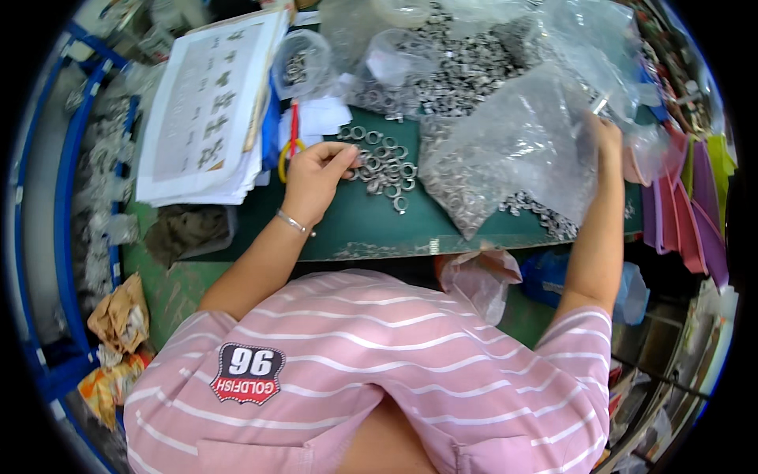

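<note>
My left hand (pixel 314 175) is closed, thumb and forefinger pinched at the left edge of a loose group of small metal rings (pixel 384 167). A ring seems to be at its fingertips, partly hidden by them. On the right, my right hand (pixel 606 136) is closed at the edge of a clear plastic bag (pixel 525 130). The bag lies slanted across the table, with many small metal parts gathered in its lower left corner. Behind it spreads a large heap of small metal parts (pixel 466 67). More small parts (pixel 541 215) lie by the table's front edge.
A clear plastic cup (pixel 302 62) with metal parts stands beside a stack of papers (pixel 201 110). Yellow-and-red scissors (pixel 293 142) lie near my left hand. A container with a grey-brown cloth (pixel 189 233) sits at the left. Pink, purple and green bins (pixel 687 201) stand at the right.
</note>
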The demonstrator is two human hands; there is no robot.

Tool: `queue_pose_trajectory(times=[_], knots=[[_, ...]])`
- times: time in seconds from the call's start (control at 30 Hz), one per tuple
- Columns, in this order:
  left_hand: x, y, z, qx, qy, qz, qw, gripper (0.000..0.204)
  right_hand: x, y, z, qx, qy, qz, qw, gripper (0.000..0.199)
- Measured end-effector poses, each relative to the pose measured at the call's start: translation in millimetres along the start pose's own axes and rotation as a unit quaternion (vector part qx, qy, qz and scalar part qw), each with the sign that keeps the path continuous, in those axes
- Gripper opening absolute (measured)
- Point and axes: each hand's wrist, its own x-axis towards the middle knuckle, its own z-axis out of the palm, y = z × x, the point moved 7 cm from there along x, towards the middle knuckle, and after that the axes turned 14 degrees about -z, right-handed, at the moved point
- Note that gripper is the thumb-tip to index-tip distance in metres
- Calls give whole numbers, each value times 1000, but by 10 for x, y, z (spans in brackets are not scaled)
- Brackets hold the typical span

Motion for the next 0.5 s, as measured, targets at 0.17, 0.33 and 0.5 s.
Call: queue_pose_trajectory(times=[0.17, 0.33, 0.5], knots=[[-26, -122, 6, -245, -127, -65, 959, 18, -163, 221, -78, 415, 62, 117, 900, 23], [-62, -109, 121, -365, -249, -74, 894, 27, -1042, -635, -365, 561, 93, -17, 822, 34], [-113, -109, 158, -412, -313, -70, 853, 32, -2017, -1372, -224, 674, -100, -171, 711, 46]])
